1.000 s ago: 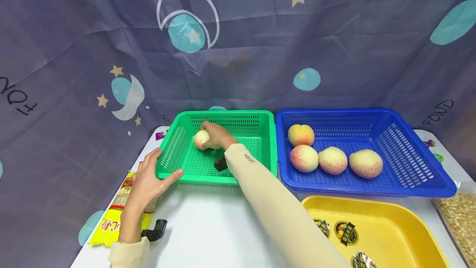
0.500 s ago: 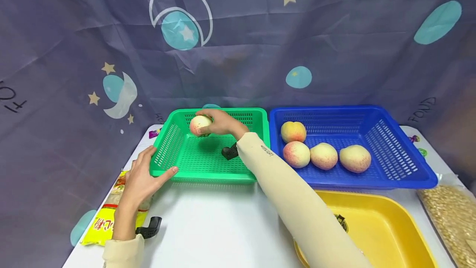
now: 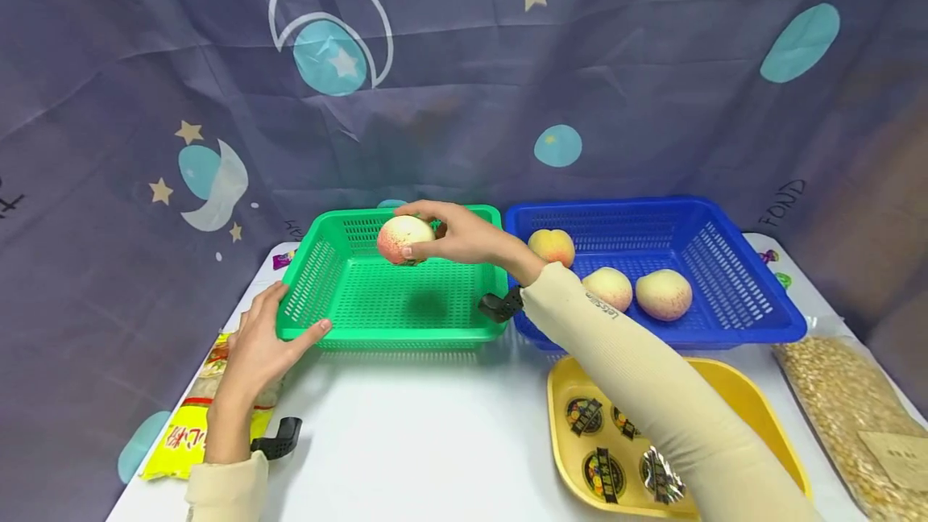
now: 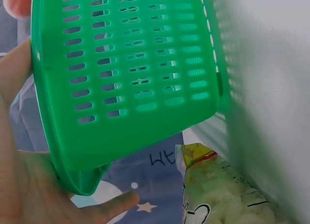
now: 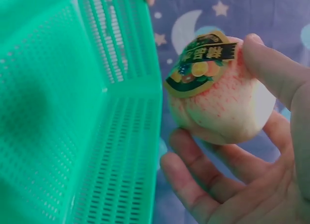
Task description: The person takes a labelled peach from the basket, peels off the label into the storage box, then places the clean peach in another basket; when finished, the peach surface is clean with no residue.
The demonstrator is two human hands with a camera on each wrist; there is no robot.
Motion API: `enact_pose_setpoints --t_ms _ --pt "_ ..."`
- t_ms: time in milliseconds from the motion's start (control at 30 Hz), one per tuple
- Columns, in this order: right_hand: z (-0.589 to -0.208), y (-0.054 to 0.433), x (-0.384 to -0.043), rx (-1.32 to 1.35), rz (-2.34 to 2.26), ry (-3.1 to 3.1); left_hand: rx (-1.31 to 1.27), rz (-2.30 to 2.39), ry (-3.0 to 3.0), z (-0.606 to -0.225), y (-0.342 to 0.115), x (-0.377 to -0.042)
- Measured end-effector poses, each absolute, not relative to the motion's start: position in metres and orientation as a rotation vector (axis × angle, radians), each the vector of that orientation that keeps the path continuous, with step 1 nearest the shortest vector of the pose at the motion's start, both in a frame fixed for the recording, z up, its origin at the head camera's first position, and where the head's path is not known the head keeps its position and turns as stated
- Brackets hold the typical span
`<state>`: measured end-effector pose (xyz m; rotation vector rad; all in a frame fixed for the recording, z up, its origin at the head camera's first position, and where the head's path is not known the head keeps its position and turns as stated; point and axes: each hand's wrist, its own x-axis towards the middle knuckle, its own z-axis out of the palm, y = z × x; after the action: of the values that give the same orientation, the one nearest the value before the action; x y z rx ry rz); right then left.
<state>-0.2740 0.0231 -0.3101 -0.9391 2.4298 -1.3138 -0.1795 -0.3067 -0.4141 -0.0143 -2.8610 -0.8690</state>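
My right hand [image 3: 464, 234] holds a pale peach with a red blush [image 3: 403, 238] between thumb and fingers, raised above the green basket [image 3: 391, 335]. In the right wrist view, a black-and-gold fruit sticker [image 5: 201, 64] shows on the peach [image 5: 232, 108], with the thumb against one side and fingers beneath. My left hand [image 3: 261, 345] rests at the front left corner of the green basket. Its thumb lies near the front rim and its fingers reach along the left side. In the left wrist view, one straight finger [image 4: 111, 209] extends past the basket's corner.
Right of the green basket stands a blue basket [image 3: 732, 333] with several peaches [image 3: 663, 295], partly hidden by my right sleeve. A yellow tray [image 3: 561, 433] in front holds several round stickers [image 3: 604, 474]. A yellow-labelled bag [image 3: 181, 437] lies left; a grain-filled bag [image 3: 848, 401] lies right.
My right hand has lifted the peach from low in the green basket to above it and drawn it nearer. The left hand stays at the basket's corner. The head view has shifted rightward.
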Motion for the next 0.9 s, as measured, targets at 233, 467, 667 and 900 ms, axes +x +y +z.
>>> enact_pose_setpoints --t_ms 233,467,667,900 --pt "-0.307 0.053 -0.233 -0.959 -1.299 2.465 -0.041 -0.869 -2.853 -0.413 -0.306 -0.178" --pt "-0.31 0.082 -0.188 -0.982 -1.278 2.455 -0.08 -0.866 -2.851 -0.412 -0.305 -0.176" --pt "-0.322 0.098 -0.157 -1.028 -1.233 2.411 -0.11 -0.857 -2.848 -0.409 -0.303 -0.176" --pt "-0.341 0.107 -0.129 -1.084 -1.169 2.357 -0.277 -0.882 -2.734 -0.399 -0.291 -0.175"
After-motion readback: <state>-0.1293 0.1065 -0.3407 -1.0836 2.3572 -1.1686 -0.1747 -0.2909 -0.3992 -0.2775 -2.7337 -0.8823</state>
